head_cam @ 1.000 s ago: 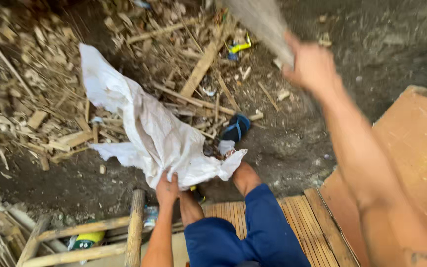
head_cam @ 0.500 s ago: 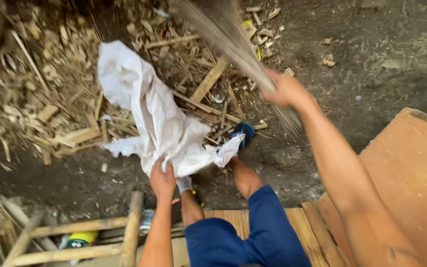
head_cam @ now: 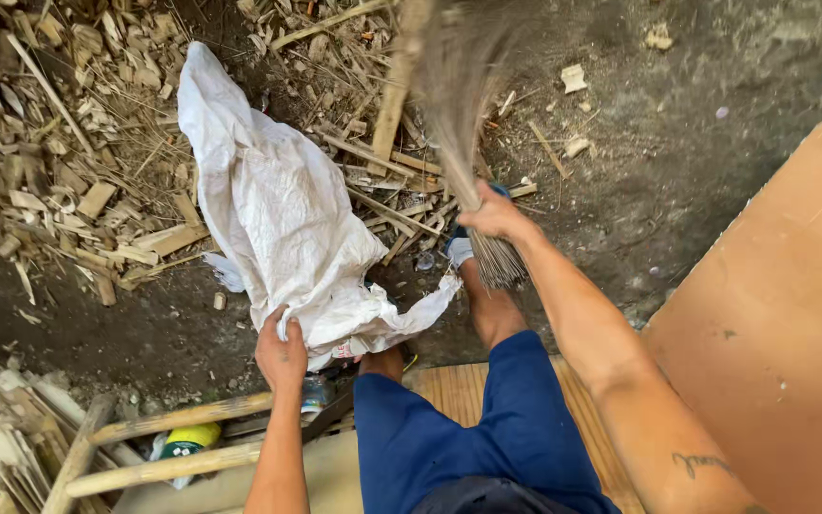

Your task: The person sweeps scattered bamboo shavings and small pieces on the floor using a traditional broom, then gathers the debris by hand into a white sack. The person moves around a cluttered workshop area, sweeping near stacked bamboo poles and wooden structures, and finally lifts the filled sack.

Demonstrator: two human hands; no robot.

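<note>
The left hand [head_cam: 281, 354] clamps the near edge of the white woven sack [head_cam: 278, 214], which lies slack on the dirt toward eleven o'clock. The right hand [head_cam: 493, 215] is closed around a stick broom [head_cam: 459, 114], bristles blurred at twelve. The sack's mouth looks collapsed — bamboo scraps [head_cam: 78, 181] may slide past it — and dust could rise.

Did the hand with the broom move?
Yes. The right hand swung the broom leftward and down, closer to the white sack.
</note>
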